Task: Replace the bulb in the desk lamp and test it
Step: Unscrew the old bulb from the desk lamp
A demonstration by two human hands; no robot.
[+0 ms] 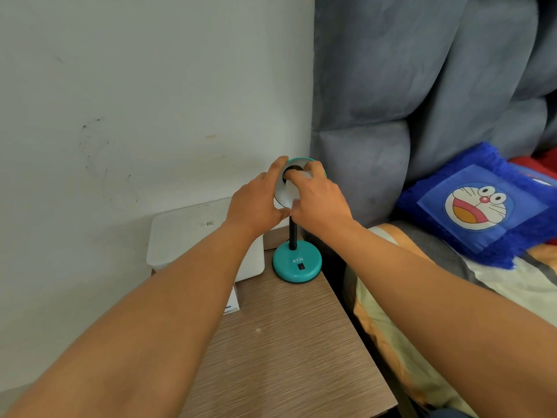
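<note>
A teal desk lamp stands at the back of the wooden bedside table, its round base point(297, 267) carrying a black switch and its black neck rising to the shade point(301, 160). The shade is tilted so its white inside and dark socket point(291, 169) face me. My left hand point(256, 203) grips the shade's left rim. My right hand point(316, 200) reaches into the shade with its fingers closed around a white bulb point(294, 187), which sits right at the socket and is mostly hidden by the fingers.
A white lidded box point(193, 233) stands left of the lamp against the wall. A small printed carton point(232, 307) lies partly under my left forearm. The table's wooden top point(286, 342) meets a bed on the right, with a blue cartoon pillow point(479, 203) and grey padded headboard point(376, 101).
</note>
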